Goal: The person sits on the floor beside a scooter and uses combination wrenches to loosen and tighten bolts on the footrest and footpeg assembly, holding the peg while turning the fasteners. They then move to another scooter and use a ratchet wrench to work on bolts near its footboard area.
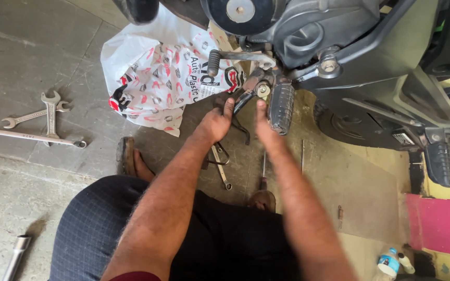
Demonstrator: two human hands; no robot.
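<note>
- The motorcycle [350, 57] fills the top right; its dark engine side and frame stand above the concrete floor [37, 47].
- A white plastic bag [157, 78] with red print lies on the floor, just left of the gear lever [230, 56].
- The ribbed footrest [281, 106] hangs low on the frame, with its pivot bolt [262, 89] beside it.
- The left hand [215, 124] is closed around a dark tool handle [243, 99] that points up to the pivot bolt.
- The right hand [264, 125] is blurred; its fingers reach to the footrest, and I cannot tell if it grips anything.
- To do this well, I think the tool must sit fully on the bolt, while the other hand steadies the footrest against turning.
- Three spanners [48, 117] lie crossed on the floor, well apart at the left.
- One more spanner [221, 166] lies under the left forearm.
- A screwdriver [263, 174] lies beside it.
</note>
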